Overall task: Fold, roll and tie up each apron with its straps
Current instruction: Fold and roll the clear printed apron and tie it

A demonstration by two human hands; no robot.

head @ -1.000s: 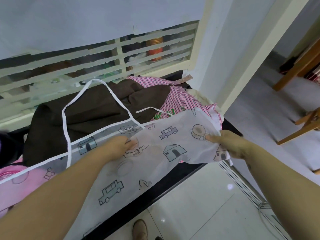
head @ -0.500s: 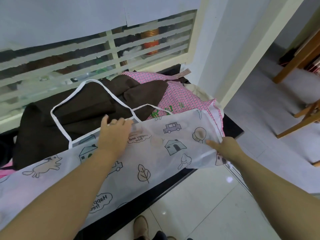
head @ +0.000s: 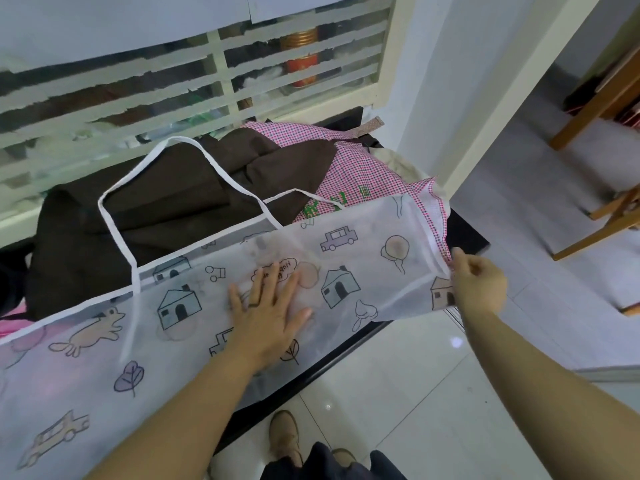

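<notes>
A thin white apron (head: pixel 367 271) printed with houses, cars and leaves lies folded lengthwise along the front of a dark counter (head: pixel 467 233). Its white neck strap (head: pixel 114 230) loops back over a brown apron (head: pixel 166 216). My left hand (head: pixel 270 310) lies flat, fingers spread, pressing the middle of the white apron. My right hand (head: pixel 479 282) pinches the apron's right end at the counter's corner. A pink checked apron (head: pixel 353 171) lies behind the white one, partly under the brown one.
A barred window (head: pixel 214 81) with a red jar behind it runs along the back. A white pillar (head: pixel 491 109) rises at the right. Wooden furniture legs (head: pixel 609 220) stand on the tiled floor at right. My shoes (head: pixel 287 441) stand below the counter edge. Pink cloth (head: pixel 10 323) shows at far left.
My left hand slid down from the apron's upper edge to its middle and now lies flat. The right hand keeps its pinch on the right end, which sits smoother.
</notes>
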